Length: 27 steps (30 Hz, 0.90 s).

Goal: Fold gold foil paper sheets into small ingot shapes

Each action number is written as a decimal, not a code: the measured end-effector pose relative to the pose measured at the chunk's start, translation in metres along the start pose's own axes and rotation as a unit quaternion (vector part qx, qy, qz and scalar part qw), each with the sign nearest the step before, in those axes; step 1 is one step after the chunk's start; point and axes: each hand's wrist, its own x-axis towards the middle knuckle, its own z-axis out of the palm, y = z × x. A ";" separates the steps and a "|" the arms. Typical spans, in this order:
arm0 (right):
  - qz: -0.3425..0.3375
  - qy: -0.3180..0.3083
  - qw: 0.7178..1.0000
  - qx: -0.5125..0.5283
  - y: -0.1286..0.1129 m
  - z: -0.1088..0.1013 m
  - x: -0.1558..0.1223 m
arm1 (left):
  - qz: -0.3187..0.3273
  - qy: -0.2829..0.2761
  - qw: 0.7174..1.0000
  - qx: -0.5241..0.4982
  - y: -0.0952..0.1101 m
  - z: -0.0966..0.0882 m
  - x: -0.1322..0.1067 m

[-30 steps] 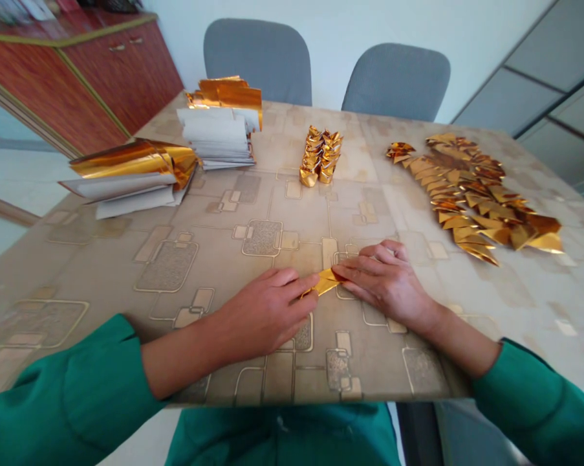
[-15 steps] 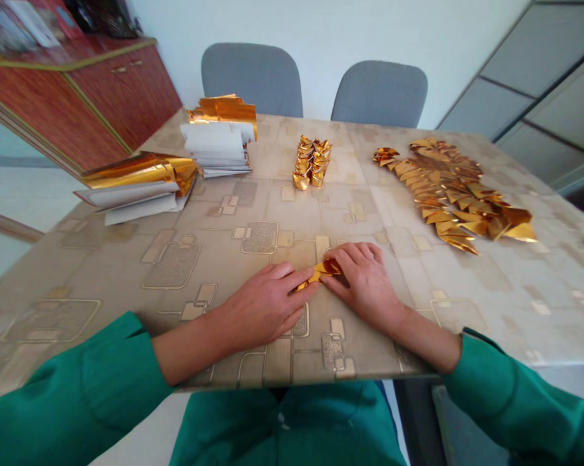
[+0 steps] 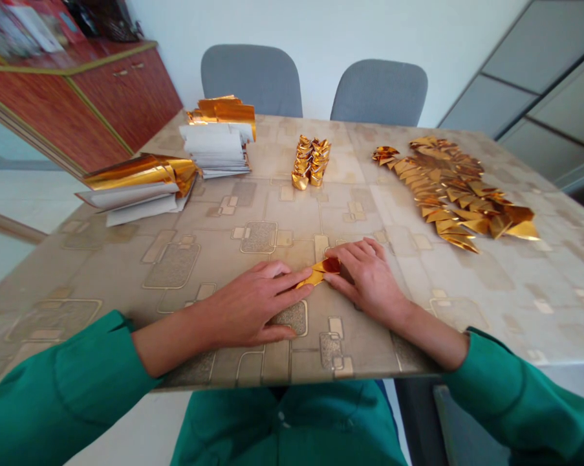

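Note:
A small folded piece of gold foil paper (image 3: 315, 274) lies on the table in front of me, between both hands. My left hand (image 3: 253, 301) is stretched out flat, its fingertips resting on the left end of the piece and its thumb apart on the tablecloth. At the right end, my right hand (image 3: 369, 275) has the foil paper between thumb and fingers. The fingers hide both ends of it.
Stacks of gold-and-white foil sheets (image 3: 141, 188) (image 3: 218, 145) stand at the left. Two columns of crimped gold pieces (image 3: 311, 162) stand mid-table. Folded gold pieces (image 3: 451, 188) spread at the right on the patterned tablecloth (image 3: 214, 252). Two grey chairs (image 3: 250, 81) are behind.
My left hand has slid slightly left and its thumb has spread away from the fingers. More of the foil paper shows. My right hand stays nearly in place.

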 end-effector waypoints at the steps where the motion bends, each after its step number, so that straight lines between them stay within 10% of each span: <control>1: 0.001 0.001 1.000 0.005 0.000 0.000 0.000 | -0.004 0.001 1.000 0.002 0.001 0.000 0.000; 27: -0.001 -0.004 0.994 0.107 0.020 0.012 -0.002 | -0.009 0.002 1.000 -0.019 0.002 0.003 -0.011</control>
